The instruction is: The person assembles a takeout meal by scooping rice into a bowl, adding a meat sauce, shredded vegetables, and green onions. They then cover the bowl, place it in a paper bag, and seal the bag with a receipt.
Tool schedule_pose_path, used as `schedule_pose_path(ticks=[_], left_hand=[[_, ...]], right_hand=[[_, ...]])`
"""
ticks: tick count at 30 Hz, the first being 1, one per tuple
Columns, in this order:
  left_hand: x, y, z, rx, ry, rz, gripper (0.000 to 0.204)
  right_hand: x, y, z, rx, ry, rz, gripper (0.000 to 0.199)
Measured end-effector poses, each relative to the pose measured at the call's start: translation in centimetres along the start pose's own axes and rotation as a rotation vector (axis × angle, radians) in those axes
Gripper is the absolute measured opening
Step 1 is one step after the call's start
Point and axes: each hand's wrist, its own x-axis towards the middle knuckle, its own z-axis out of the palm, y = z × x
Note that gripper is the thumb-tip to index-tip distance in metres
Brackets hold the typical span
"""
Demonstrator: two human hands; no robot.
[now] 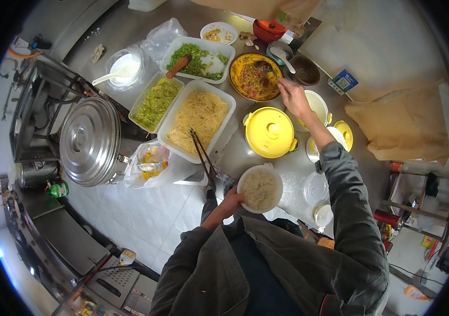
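My left hand [231, 202] grips the rim of a white bowl [260, 188] of pale food that looks like rice, held close to my body at the counter's near edge. My right hand [291, 96] reaches forward, fingers closed on the handle of a dark spoon [263, 66]. The spoon's head rests in a yellow-and-brown bowl [235, 84] of chopped red and green relish. Just nearer than that bowl stands a yellow lidded pot [270, 132]. Left of it, a white tub [226, 124] holds noodles [201, 117], with dark chopsticks [199, 147] leaning over its edge.
Tubs of chopped greens [203, 59] and shredded green vegetable [156, 102] stand farther left. A large steel lidded pot [90, 139] is beside the counter. Under my right forearm are a pale pot [316, 107] and a yellow lid [344, 134]. Brown paper [403, 126] hangs at right.
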Motion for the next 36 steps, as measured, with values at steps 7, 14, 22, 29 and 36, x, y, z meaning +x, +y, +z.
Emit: schedule_pose_path(ticks=[7, 14, 22, 29, 36], left_hand=[[-4.7, 3.0, -0.8, -0.05, 0.019, 0.164, 0.073], [-6.9, 4.7, -1.4, -0.164, 0.061, 0.279, 0.071], [-12.1, 7.2, -1.1, -0.28, 0.205, 0.404, 0.072], [-17.6, 8.2, -1.7, -0.285, 0.332, 0.541, 0.08], [-19.3, 6.6, -3.2, -0.424, 0.313, 0.64, 0.083]], right_hand=[[-0.6, -1.1, -2.2, 0.06, -0.273, -0.129, 0.027], [-0.1, -1.0, -2.9, -0.055, -0.064, -0.105, 0.024], [5.3, -6.5, 2.7, 0.383, 0.08, 0.085, 0.029], [9.6, -8.7, 11.0, -0.013, -0.17, -0.1, 0.031], [11.3, -6.0, 15.7, 0.412, 0.068, 0.278, 0.03]])
